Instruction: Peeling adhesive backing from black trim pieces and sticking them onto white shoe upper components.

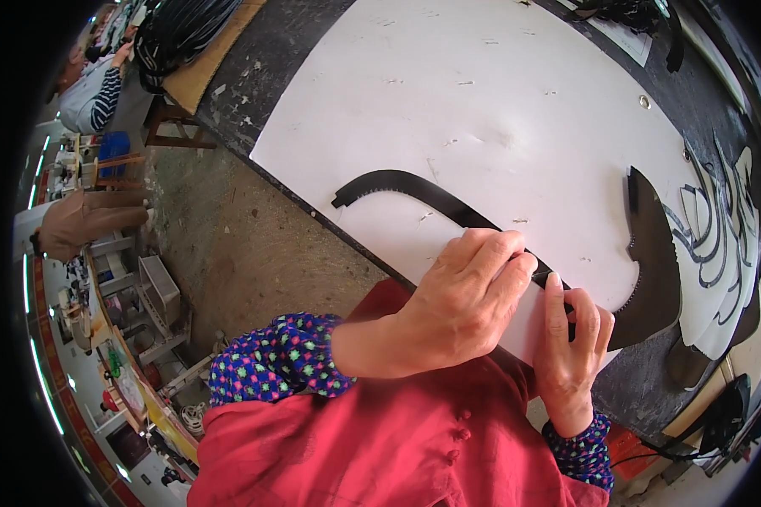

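Table (275, 55): while it carries the sheet (482, 101), its dark, scuffed top shows around the sheet's margins.
Sheet: broad, white and smooth, with small nicks in its surface.
Pale pieces (702, 313): overlapping, marked with dark curved bands, at the sheet's right edge.
Panel (659, 279): dark, curved, notched along its inner edge, lying over the sheet's right side.
Strip (440, 198): black and bowed, with a notched edge, lying across the sheet's near part, its left end close to the sheet's near-left edge; whether it joins the panel beneath the fingers cannot be told.
Strip's handling: probably light, thin and bendy, not fragile, perhaps apt to slide on the smooth sheet; best pinched by its edges near the hands, its free end left lying flat.
Left hand (465, 296): grip closed to a fingertip pinch on the strip, over the sheet's near part.
Right hand (566, 351): grip nearly closed, thumb and curled fingers about the strip at the sheet's near edge; how firmly cannot be told.
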A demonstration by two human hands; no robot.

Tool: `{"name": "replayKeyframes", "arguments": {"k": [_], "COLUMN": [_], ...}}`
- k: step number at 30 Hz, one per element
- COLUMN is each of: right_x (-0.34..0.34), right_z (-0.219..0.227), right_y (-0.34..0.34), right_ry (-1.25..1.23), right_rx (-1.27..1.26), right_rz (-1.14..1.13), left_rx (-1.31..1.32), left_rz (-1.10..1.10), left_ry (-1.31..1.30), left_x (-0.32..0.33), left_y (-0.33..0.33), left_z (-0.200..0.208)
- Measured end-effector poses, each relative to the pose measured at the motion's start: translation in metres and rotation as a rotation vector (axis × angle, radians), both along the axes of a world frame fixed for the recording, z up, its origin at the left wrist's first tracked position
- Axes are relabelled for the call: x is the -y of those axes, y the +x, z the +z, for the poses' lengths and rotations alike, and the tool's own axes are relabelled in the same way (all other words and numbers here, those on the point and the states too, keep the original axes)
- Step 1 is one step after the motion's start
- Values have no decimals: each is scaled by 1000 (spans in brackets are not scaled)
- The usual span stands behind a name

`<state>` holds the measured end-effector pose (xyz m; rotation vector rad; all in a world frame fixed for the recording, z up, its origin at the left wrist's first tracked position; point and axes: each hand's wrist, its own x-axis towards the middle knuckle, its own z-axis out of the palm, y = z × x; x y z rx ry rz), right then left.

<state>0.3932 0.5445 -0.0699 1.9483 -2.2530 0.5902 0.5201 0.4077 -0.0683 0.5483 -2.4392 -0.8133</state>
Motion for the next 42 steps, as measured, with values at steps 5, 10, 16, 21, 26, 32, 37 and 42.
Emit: {"name": "replayKeyframes", "arguments": {"k": [5,10,16,21,26,32,37,42], "right_x": [0,3,22,32,35,38,38,35], "right_z": [0,0,5,9,12,11,13,10], "right_y": [0,-2,7,12,16,25,29,34], "right_ry": [-1,-62,-132,-88,-26,-18,-32,-87], "right_rx": [-13,82,192,161,150,290,427,469], "right_rz": [-6,-32,-54,-65,-102,-249,-360,-408], "left_rx": [20,3,-29,-78,-142,-139,-127,-131], "left_rz": [-13,-84,-115,-117,-98,-96,-133,-172], "left_ry": [-279,-218,6,112,161,110,-54,-121], "left_x": [-1,4,15,22,22,21,22,21], "left_y": [0,1,5,8,9,11,11,14], "left_z": [1,-1,-2,-3,-8,-10,-13,-14]}}
